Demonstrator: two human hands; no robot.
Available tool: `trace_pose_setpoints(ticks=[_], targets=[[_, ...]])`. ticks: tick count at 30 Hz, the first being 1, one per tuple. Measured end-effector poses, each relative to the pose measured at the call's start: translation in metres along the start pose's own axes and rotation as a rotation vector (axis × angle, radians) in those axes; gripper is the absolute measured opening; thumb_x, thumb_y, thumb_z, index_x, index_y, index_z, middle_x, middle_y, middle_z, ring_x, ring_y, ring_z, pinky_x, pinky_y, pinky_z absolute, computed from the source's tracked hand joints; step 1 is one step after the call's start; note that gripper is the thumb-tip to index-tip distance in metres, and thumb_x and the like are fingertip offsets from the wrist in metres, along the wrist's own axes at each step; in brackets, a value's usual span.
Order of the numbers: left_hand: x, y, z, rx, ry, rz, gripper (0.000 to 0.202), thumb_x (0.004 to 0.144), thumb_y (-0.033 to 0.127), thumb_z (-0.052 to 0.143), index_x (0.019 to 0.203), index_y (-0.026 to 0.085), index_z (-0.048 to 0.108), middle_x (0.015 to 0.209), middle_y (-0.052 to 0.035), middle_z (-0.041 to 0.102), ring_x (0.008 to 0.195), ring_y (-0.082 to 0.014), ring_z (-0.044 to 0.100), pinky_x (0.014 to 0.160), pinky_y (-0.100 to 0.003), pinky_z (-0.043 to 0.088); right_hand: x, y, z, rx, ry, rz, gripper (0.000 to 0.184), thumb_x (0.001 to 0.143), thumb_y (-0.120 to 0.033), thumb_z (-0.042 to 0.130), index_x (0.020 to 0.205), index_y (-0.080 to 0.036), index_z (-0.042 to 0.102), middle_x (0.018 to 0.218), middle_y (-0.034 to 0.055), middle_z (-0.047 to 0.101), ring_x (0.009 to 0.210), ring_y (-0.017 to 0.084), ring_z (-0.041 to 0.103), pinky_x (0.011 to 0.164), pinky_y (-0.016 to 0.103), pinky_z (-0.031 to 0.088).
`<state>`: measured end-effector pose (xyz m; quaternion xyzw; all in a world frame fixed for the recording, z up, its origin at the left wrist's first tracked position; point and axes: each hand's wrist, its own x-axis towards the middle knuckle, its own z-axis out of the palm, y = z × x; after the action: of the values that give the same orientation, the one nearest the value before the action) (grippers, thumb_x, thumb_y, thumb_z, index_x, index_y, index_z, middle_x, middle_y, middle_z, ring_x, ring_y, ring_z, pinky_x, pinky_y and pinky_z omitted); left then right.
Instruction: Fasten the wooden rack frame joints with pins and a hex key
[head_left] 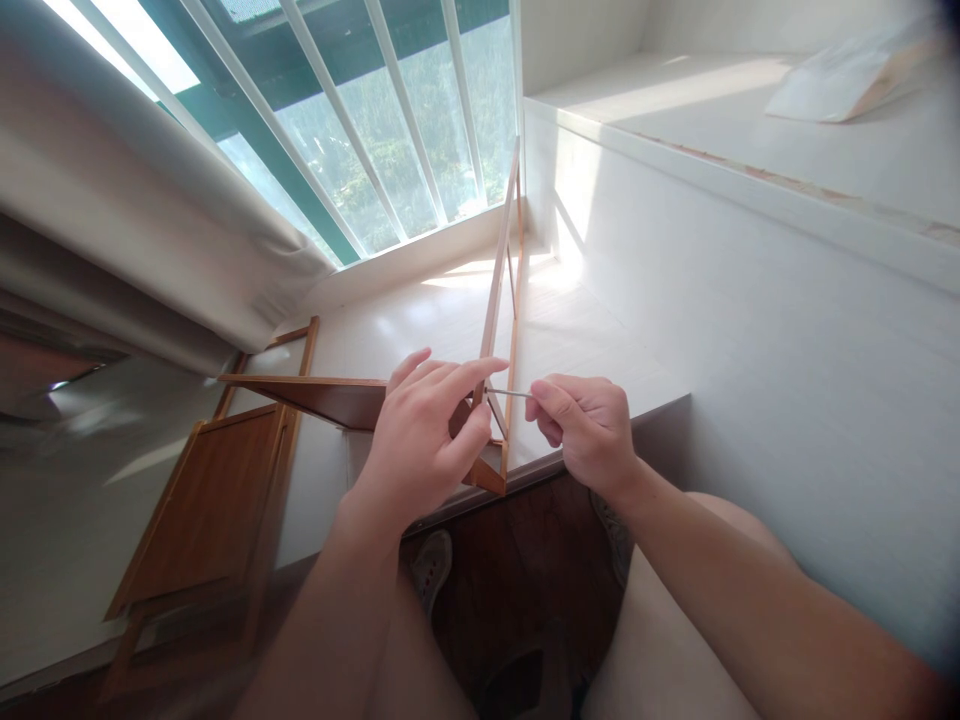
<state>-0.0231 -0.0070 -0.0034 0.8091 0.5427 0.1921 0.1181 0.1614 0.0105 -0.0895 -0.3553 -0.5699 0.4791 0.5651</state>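
Note:
My left hand (427,430) grips a brown wooden frame (495,290) near its lower end, with the index finger and thumb around the post and the other fingers over a wooden panel (315,395). My right hand (589,425) pinches a thin metal hex key (511,393) between thumb and fingers. The key runs level to the left, its tip at a small dark hole or bolt head in the post. The joint behind my left hand is partly hidden.
Another wooden piece with a panel (206,505) stands at the left on the pale ledge (390,325). Curtains (150,200) hang beside a barred window (375,120). A plastic bag (840,85) lies on the higher white shelf at right. My shoes rest on the dark floor (517,560).

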Motion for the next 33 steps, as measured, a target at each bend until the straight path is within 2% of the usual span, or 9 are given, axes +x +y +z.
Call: trace_pose_setpoints(ticks=[11, 14, 20, 29, 33], targets=[[0.000, 0.001, 0.000, -0.004, -0.001, -0.005, 0.040, 0.097, 0.029, 0.046, 0.132, 0.031, 0.064, 0.099, 0.0045, 0.076, 0.104, -0.0170, 0.066, 0.124, -0.043, 0.025, -0.001, -0.007, 0.003, 0.109, -0.006, 0.102, 0.049, 0.098, -0.051, 0.060, 0.062, -0.018, 0.061, 0.045, -0.0066, 0.033, 0.041, 0.008, 0.028, 0.043, 0.026, 0.024], [0.000, 0.001, 0.000, -0.004, 0.002, -0.005, 0.039, 0.098, 0.029, 0.046, 0.131, 0.031, 0.065, 0.100, 0.0047, 0.076, 0.105, -0.0167, 0.066, 0.124, -0.042, 0.025, 0.000, -0.007, 0.003, 0.060, 0.002, 0.075, 0.049, 0.099, -0.052, 0.059, 0.062, -0.019, 0.058, 0.046, -0.0062, 0.035, 0.042, 0.009, 0.031, 0.045, 0.026, 0.027], [0.000, 0.001, 0.001, -0.006, 0.001, -0.004, 0.039, 0.097, 0.029, 0.046, 0.132, 0.031, 0.064, 0.101, 0.0051, 0.076, 0.105, -0.0163, 0.066, 0.124, -0.041, 0.025, 0.001, -0.008, -0.001, -0.190, -0.016, -0.050, 0.049, 0.104, -0.046, 0.051, 0.064, -0.019, 0.057, 0.053, -0.0025, 0.048, 0.053, 0.012, 0.046, 0.054, 0.026, 0.037], [0.001, 0.001, 0.000, -0.009, -0.009, -0.001, 0.039, 0.098, 0.029, 0.046, 0.132, 0.032, 0.064, 0.100, 0.0048, 0.075, 0.102, -0.0153, 0.066, 0.124, -0.040, 0.025, -0.001, -0.009, -0.006, -0.238, -0.063, -0.076, 0.048, 0.105, -0.043, 0.049, 0.064, -0.020, 0.055, 0.054, -0.0028, 0.049, 0.053, 0.012, 0.048, 0.056, 0.027, 0.038], [0.001, 0.001, 0.000, -0.011, -0.015, 0.001, 0.039, 0.097, 0.028, 0.047, 0.132, 0.031, 0.064, 0.103, 0.0045, 0.075, 0.102, -0.0150, 0.066, 0.124, -0.040, 0.025, 0.000, -0.011, -0.007, -0.254, -0.020, -0.078, 0.049, 0.106, -0.046, 0.048, 0.065, -0.020, 0.055, 0.053, -0.0020, 0.050, 0.052, 0.012, 0.047, 0.055, 0.027, 0.039]])
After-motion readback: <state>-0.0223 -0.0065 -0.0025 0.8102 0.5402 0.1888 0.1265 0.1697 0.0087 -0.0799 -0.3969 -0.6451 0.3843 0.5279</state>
